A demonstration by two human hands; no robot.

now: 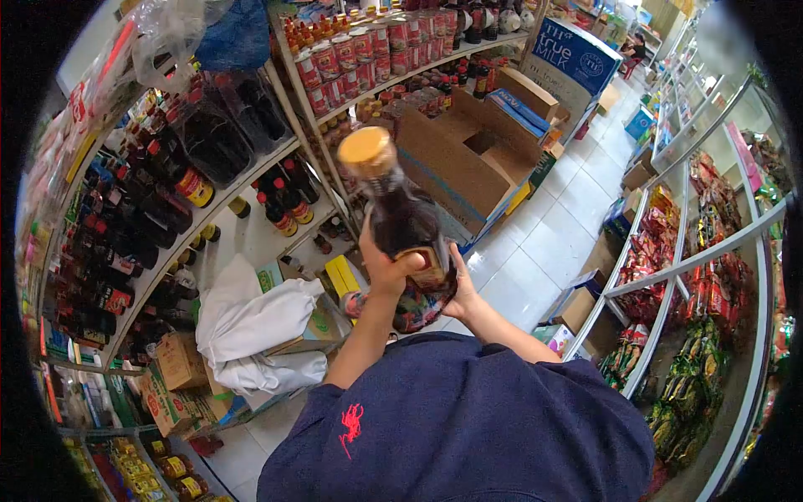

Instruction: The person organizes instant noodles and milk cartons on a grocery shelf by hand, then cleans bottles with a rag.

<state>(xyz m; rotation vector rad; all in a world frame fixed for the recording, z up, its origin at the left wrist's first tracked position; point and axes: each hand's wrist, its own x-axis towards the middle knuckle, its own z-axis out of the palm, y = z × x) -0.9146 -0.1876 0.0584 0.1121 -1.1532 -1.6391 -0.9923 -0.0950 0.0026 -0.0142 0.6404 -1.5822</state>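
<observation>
A large dark bottle (406, 219) with a yellow cap is held up in front of my chest, tilted with its cap toward the upper left. My left hand (386, 266) wraps round its side, the thumb across the label. My right hand (458, 289) is at the bottle's lower right side, fingers against it. Beneath the bottle, between my hands, is a colourful patterned thing (416, 311), partly hidden, which I cannot make out clearly.
Shelves of dark bottles (192, 186) curve along the left, with red cans (368, 63) above. Open cardboard boxes (460, 159) stand ahead. White cloth (259, 322) lies on boxes at left. Packet racks (652, 234) line the right. A person (637, 48) is far off.
</observation>
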